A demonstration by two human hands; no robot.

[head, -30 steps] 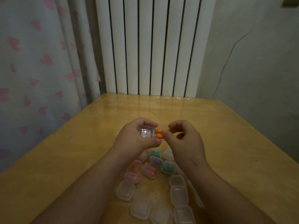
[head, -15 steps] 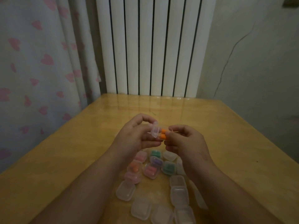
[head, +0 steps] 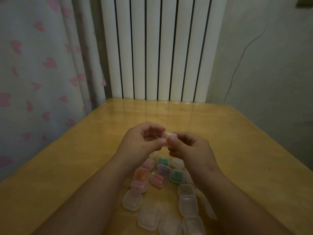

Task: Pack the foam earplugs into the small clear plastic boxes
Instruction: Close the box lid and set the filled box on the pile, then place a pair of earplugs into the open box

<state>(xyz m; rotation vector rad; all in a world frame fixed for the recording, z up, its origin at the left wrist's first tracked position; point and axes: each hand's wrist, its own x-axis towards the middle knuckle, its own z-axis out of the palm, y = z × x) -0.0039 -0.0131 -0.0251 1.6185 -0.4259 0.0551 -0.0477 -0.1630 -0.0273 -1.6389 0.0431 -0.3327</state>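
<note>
While both hands meet above table (head: 67,167), small clear box (head: 169,134) is pinched between them, orange earplug (head: 167,137) visible inside. Fingers of left hand (head: 140,143) curled, thumb and fingertips gripping box from left side. Fingers of right hand (head: 191,150) curled too, pinching same box from right. Lid fully closed or not: cannot tell. Under wrists on table, filled boxes (head: 141,175) with orange, pink, green, purple plugs, close together. Empty clear boxes (head: 187,203) nearer to person. Behind table, white radiator (head: 162,48) and heart-print curtain (head: 33,65).
</note>
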